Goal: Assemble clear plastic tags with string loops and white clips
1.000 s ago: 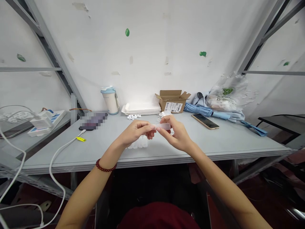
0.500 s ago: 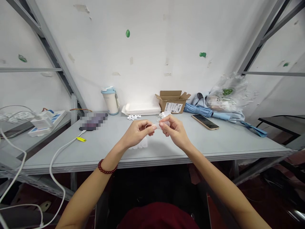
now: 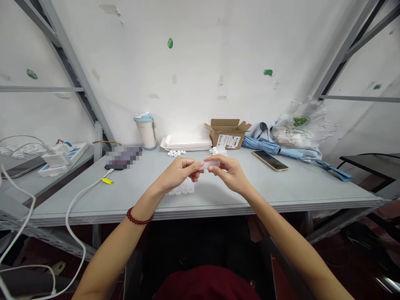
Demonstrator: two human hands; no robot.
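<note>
My left hand (image 3: 184,170) and my right hand (image 3: 229,171) meet above the desk, both closed on one small translucent plastic bottle (image 3: 212,164). The bottle lies sideways between them. Left thumb and fingers pinch its left end, hiding whatever is there, while the right thumb and fingers grip its body. Several similar bottles (image 3: 184,189) rest in a row on the desk below my left hand. A cluster of small white caps (image 3: 176,153) sits behind that hand. More clear bottles (image 3: 219,150) with thin tips lie behind my right hand.
At the back of the grey desk (image 3: 125,196) stand a tumbler (image 3: 146,131), a white stack of trays or boxes (image 3: 187,143) and an open cardboard box (image 3: 226,135). A phone (image 3: 270,160) and a blue umbrella (image 3: 293,152) lie right. A cabled phone (image 3: 123,158) lies left.
The bottle now lies sideways and shows more plainly between my hands. My right fingers have stretched along it, and my left fingers have shifted their pinch. The view has moved slightly.
</note>
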